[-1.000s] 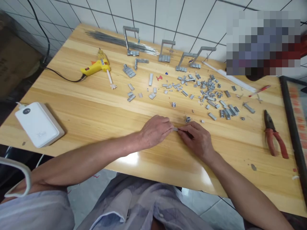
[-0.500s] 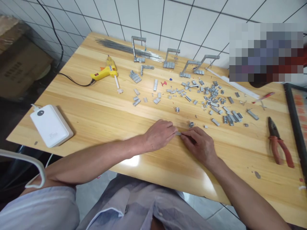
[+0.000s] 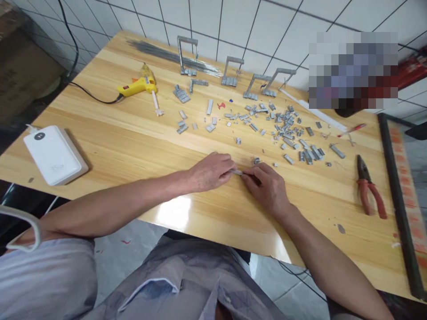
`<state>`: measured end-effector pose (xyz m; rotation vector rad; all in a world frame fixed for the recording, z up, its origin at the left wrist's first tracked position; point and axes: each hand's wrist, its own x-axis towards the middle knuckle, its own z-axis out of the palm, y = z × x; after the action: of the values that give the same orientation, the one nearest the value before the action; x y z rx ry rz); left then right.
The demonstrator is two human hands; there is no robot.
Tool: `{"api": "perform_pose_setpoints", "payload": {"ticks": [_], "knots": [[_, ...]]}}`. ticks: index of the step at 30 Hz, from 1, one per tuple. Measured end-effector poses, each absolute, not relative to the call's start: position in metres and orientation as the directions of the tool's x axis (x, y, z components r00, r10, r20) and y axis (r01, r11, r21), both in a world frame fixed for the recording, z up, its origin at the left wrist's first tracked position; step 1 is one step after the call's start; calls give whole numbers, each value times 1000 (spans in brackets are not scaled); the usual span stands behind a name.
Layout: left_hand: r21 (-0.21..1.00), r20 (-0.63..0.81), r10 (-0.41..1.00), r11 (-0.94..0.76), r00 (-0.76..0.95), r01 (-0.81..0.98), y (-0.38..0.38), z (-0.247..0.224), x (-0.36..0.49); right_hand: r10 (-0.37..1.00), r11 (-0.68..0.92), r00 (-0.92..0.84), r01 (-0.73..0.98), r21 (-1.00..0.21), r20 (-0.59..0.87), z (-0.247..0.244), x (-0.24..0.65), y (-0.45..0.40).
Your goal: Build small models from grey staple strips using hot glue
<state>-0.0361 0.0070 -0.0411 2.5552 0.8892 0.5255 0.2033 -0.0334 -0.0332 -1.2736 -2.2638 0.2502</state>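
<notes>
Between my two hands, just above the table's near part, is a small grey metal strip (image 3: 237,172). My left hand (image 3: 213,171) is closed with its fingertips pinching the strip's left end. From the other side my right hand (image 3: 267,184) pinches the right end between thumb and fingers. Only a short middle stretch of the strip shows; its ends are hidden by fingers. Just beyond my right fingertips lies a small grey bent piece (image 3: 256,160). Farther off spreads a pile of grey metal pieces (image 3: 287,124), like broken staple strips.
Several grey frames (image 3: 187,55) stand along the back, near a bundle of thin wires (image 3: 160,55). A yellow glue gun (image 3: 140,86) lies at left, a white power bank (image 3: 55,155) nearer me. Red-handled pliers (image 3: 368,189) and a black-edged frame (image 3: 398,200) are at right.
The whole view has shifted, so the table's contents appear farther left and higher. Both hands still pinch the grey strip, and slightly more of it shows between them.
</notes>
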Motion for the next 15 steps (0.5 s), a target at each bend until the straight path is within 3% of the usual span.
{"api": "perform_pose_setpoints", "payload": {"ticks": [8, 15], "knots": [[529, 263, 645, -719, 718, 451, 5, -35, -42, 840, 534, -412, 744, -401, 354, -34, 203, -33], [498, 257, 655, -720, 711, 483, 8, -38, -36, 839, 538, -420, 736, -411, 347, -33, 203, -33]]}}
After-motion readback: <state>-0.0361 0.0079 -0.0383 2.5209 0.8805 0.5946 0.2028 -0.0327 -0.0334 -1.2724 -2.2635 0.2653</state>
